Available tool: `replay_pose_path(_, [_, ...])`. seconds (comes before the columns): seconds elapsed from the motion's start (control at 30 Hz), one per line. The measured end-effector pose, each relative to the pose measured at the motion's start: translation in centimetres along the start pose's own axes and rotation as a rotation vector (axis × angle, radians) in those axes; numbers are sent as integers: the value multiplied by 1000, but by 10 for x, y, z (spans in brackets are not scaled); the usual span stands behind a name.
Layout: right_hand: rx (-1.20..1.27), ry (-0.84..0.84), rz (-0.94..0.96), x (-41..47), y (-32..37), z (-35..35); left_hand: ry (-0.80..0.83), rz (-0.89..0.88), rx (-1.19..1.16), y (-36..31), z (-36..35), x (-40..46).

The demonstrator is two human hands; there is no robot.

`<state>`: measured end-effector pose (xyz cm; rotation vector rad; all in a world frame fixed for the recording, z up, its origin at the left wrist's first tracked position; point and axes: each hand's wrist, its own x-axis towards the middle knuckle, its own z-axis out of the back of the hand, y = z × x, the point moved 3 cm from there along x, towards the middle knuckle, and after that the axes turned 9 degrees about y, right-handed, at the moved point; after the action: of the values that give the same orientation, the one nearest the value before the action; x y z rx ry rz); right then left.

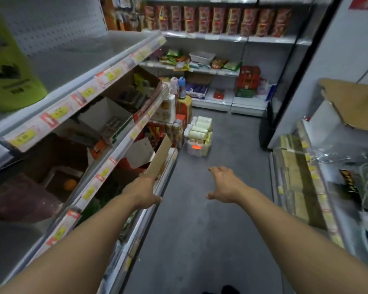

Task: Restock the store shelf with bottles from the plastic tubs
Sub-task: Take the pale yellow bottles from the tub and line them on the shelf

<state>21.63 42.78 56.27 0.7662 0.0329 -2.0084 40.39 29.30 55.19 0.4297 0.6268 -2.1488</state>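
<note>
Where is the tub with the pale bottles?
In the head view, the tub of pale bottles sits on the grey floor ahead, by the end of the left shelf, beyond both empty hands.

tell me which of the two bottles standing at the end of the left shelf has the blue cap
The right-hand bottle, nearer the aisle; its neighbour is pale pink with a whitish cap.
</note>
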Motion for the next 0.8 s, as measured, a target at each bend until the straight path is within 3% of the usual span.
replay_pose_path(0.23, [26,-4,-13,60,-63,55,26,9,25,-57,25,85])
replay_pose_path(0.57, [9,12,26,161,-176,168,6,16,24,-190,68,212])
replay_pose_path(0.8, [14,26,51,223,-225,220,12,20,39,-235,89,286])
